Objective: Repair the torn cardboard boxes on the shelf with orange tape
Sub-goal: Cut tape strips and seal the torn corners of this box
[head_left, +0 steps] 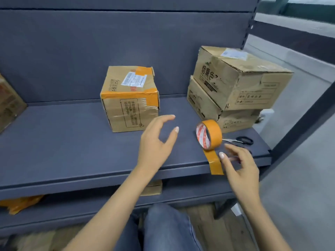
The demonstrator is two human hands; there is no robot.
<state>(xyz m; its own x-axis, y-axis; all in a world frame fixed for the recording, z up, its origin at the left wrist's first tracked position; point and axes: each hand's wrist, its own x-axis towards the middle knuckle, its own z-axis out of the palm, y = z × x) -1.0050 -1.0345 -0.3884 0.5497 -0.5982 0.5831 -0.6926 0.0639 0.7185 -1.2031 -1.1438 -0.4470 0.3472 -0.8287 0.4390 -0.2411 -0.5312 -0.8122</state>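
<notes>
Head view, left to right: taped box [129, 98] mid-shelf, closed, contents unseen. My left hand [155, 142] hovers spread, holding nothing. Orange tape roll [209, 134] stands on edge, free end [214, 163] lying on the shelf [63, 142]. Right hand [239, 165] loose beside that tail. Stacked torn boxes [235, 87] far right, shut. I'd pinch the tail, steady the roll, pull flat.

Bare grey shelf [63, 142] lying open left of taped box [129, 98], narrow gap running between it and stacked boxes [233, 87], tape roll [209, 134] and scissors [239, 140] crowding the right front corner.
</notes>
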